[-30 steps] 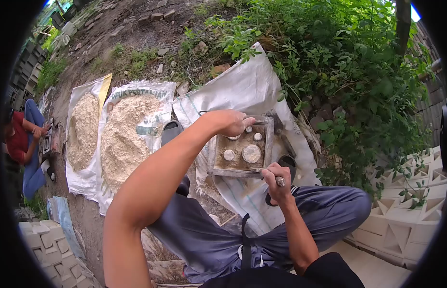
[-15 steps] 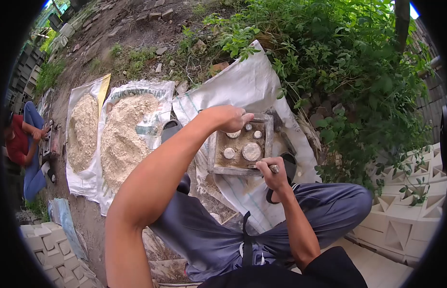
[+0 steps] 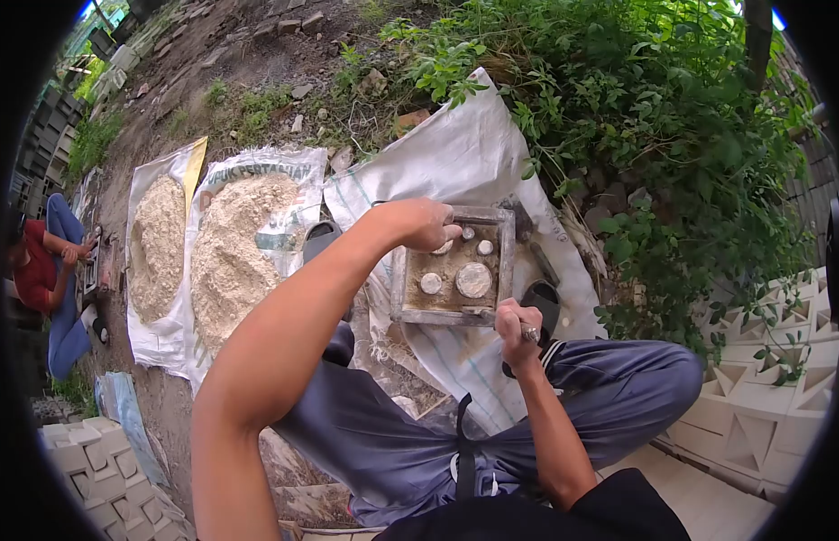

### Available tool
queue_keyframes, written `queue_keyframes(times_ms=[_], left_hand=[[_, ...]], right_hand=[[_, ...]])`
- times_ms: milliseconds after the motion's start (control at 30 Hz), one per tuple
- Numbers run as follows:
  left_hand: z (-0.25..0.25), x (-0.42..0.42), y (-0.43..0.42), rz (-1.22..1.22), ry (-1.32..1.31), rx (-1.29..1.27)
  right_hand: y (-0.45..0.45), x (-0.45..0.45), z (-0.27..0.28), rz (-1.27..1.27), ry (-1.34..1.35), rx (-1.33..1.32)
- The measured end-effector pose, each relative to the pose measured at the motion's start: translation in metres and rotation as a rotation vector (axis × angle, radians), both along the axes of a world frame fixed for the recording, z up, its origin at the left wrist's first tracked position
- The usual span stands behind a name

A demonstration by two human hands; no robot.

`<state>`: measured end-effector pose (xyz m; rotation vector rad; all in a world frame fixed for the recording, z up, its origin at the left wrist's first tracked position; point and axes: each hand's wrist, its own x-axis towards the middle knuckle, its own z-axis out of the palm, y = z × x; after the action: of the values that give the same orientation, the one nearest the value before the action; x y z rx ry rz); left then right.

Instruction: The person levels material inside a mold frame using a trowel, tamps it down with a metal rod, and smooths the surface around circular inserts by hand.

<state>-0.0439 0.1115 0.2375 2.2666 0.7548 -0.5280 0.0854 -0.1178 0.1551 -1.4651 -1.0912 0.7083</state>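
Observation:
A square frame mould (image 3: 453,317) lies on a white sack, with several round pieces standing in the sandy powder inside it. The largest round piece (image 3: 473,280) is near its lower right. My left hand (image 3: 428,225) is at the frame's upper left corner, fingers bent over the edge; what they hold, if anything, is hidden. Just beyond the lower right corner, my right hand (image 3: 518,333) is closed round the handle of a thin tool (image 3: 530,333), whose tip points toward the frame's lower edge.
Two sacks bear heaps of pale powder (image 3: 234,248) at the left. A seated person (image 3: 36,270) works at the far left. Patterned blocks (image 3: 762,397) stand at the right, below green plants (image 3: 663,144). A dark bar (image 3: 545,263) lies beside the frame.
My right hand has moved slightly along the frame's lower edge and back to the right with the tool. The fingers of my left hand have shifted a little to the left.

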Motion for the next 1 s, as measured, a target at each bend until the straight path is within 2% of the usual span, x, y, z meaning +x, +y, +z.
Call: queue_keyframes(times_ms=[100,133,233,267,300,367,433,500,567,667,767,800,867,1000], left_hand=[[-0.001,0.003,0.001,-0.007,-0.01,-0.004],[0.001,0.004,-0.001,0.024,-0.015,0.011],[0.008,-0.001,-0.004,0.041,-0.026,-0.024],[0.0,-0.002,-0.002,0.043,-0.002,-0.016],[-0.005,-0.002,-0.001,0.039,-0.008,-0.015],[-0.014,-0.002,0.003,0.022,0.019,0.024],[-0.004,0.003,0.002,0.015,0.019,0.031],[-0.003,-0.002,-0.002,0.039,0.008,-0.019],[-0.009,-0.004,-0.003,0.027,0.048,-0.012],[-0.004,0.002,0.002,0.028,0.058,0.023],[-0.001,-0.003,-0.002,0.058,0.055,0.009],[-0.001,-0.005,-0.002,0.049,0.048,-0.012],[0.001,-0.005,-0.002,0.03,0.055,-0.03],[0.001,0.0,-0.002,0.049,0.032,-0.012]], right_hand=[[0.012,0.004,0.013,-0.042,0.047,-0.092],[0.012,-0.001,0.031,-0.035,-0.07,-0.003],[-0.007,-0.002,0.021,-0.046,-0.083,0.147],[-0.007,-0.002,0.0,-0.083,-0.082,0.115],[-0.005,0.0,0.002,-0.086,-0.088,0.115],[0.007,0.006,0.007,-0.044,-0.141,-0.057],[0.008,0.004,0.023,-0.108,-0.121,-0.046],[-0.001,0.003,0.044,0.073,-0.3,0.077],[0.002,0.0,0.012,0.038,-0.212,0.152],[0.022,-0.001,0.003,-0.037,-0.274,0.031],[0.011,-0.001,0.047,0.048,-0.22,0.113],[0.005,-0.003,0.044,0.001,-0.133,0.142],[0.006,0.002,-0.002,-0.005,-0.16,0.094],[0.02,0.006,0.026,-0.002,-0.205,-0.019]])
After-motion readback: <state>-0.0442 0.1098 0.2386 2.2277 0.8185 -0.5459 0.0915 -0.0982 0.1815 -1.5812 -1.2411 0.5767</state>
